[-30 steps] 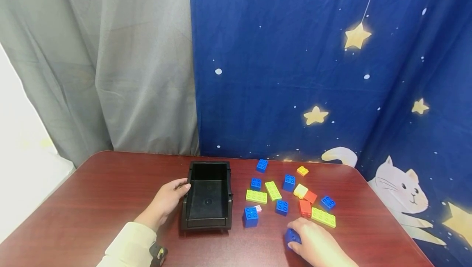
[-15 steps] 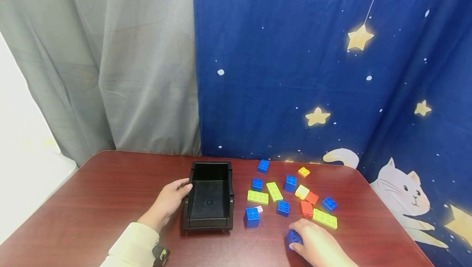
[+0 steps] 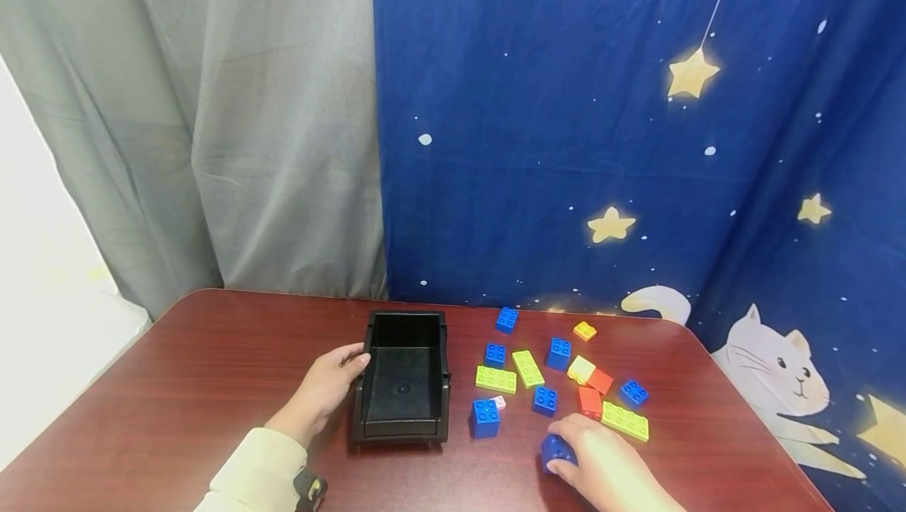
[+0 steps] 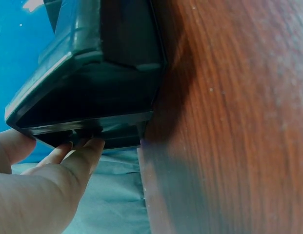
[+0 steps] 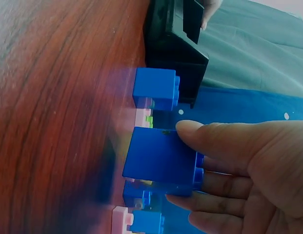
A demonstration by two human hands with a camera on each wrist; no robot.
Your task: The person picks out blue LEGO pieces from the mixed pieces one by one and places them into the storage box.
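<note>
A black plastic bin (image 3: 402,386) stands on the table, its inside bare. My left hand (image 3: 325,386) grips the bin's left wall, thumb over the rim; in the left wrist view the fingers (image 4: 83,158) press the outer side. At the near right, my right hand (image 3: 598,457) pinches a blue building block (image 3: 556,453) between thumb and fingers. The right wrist view shows this blue block (image 5: 161,156) close up, studs toward the palm. Another blue block (image 3: 485,419) stands between the bin and the held block, beside a small pink block (image 3: 499,403).
Several loose blocks lie right of the bin: green ones (image 3: 496,379), blue ones (image 3: 545,399), red ones (image 3: 590,401), a pale yellow one (image 3: 581,370) and an orange-yellow one (image 3: 584,330). Grey and blue curtains (image 3: 495,142) hang behind the dark red table (image 3: 233,355).
My right hand has shifted slightly left with the blue block. The left hand stays on the bin. The whole head view has drifted slightly.
</note>
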